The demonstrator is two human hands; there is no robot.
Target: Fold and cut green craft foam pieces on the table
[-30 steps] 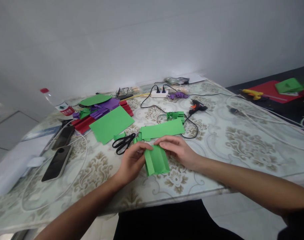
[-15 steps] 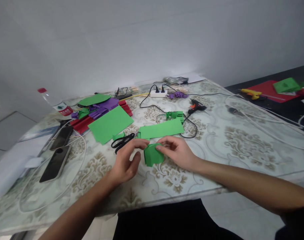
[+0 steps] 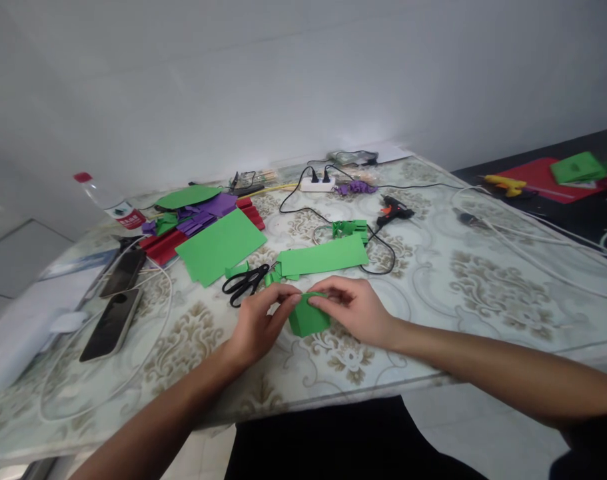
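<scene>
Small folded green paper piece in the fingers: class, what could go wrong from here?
The folded green paper piece might crease unevenly if the left hand or right hand slips. The left hand could bump the nearby black-handled scissors. A snag on the looped black cable might drag the black glue gun.

Dim, greyish indoor light, soft glare low on the wall (image 3: 303,87), faint shadows, slight blur, stretched edges
</scene>
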